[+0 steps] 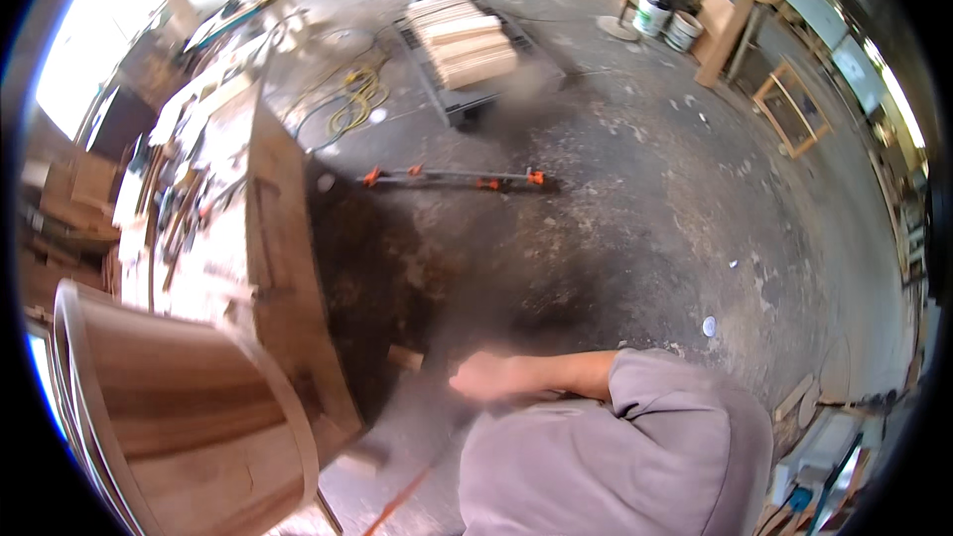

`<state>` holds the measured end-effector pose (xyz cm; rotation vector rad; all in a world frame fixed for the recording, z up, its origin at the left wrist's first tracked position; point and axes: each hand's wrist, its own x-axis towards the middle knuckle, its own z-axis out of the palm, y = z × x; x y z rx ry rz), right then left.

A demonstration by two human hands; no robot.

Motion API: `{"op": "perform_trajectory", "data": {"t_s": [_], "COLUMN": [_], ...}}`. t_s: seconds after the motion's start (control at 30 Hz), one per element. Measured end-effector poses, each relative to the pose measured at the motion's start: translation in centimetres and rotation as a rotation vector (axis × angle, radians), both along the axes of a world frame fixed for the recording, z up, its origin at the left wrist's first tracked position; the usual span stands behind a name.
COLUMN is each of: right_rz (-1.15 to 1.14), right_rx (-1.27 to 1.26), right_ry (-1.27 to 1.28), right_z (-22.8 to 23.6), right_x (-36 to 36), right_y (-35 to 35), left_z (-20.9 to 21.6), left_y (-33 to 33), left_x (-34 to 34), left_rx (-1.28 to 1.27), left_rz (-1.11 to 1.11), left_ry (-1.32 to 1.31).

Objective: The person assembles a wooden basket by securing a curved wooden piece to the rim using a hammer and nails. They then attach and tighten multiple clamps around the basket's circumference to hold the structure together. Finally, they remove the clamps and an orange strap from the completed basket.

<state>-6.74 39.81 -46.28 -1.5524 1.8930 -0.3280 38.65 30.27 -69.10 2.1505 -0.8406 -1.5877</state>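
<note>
My right arm, in a grey sleeve, reaches across the lower middle, and my right hand [481, 375] hangs above the concrete floor. It is smeared by motion, so I cannot make out its fingers or anything in them. Nearest to it is a small wood block [405, 357], low down beside the workbench. An orange strip [399, 501] runs along the lower edge; what it belongs to is unclear. At the lower left stands a large curved wooden piece [199, 417] with pale rims. My left hand is out of the picture.
A wooden workbench [283, 238] covered with tools lines the left. Long bar clamps [452, 179] with orange jaws lie on the floor ahead. Beyond are stacked boards [462, 40] on a dark low platform and a coiled yellow cord [359, 99]. Buckets [652, 15] and a wooden frame [792, 109] stand right.
</note>
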Motion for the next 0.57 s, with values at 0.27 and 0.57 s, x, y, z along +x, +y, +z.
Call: {"op": "perform_trajectory", "data": {"t_s": [0.27, 0.57], "right_rz": [-0.443, -0.534], "right_rx": [0.005, 0.084], "right_ry": [-0.027, -0.131], "right_z": [-3.8, -4.7], "right_x": [-12.3, -20.1], "right_y": [10.8, 10.0], "left_z": [-3.4, -6.8], "left_y": [-11.5, -18.1], "left_x": [-12.0, -30.8], "left_rx": [0.367, -0.648], "left_rz": [-0.081, -1.339], "left_ry": [0.793, 0.033]}}
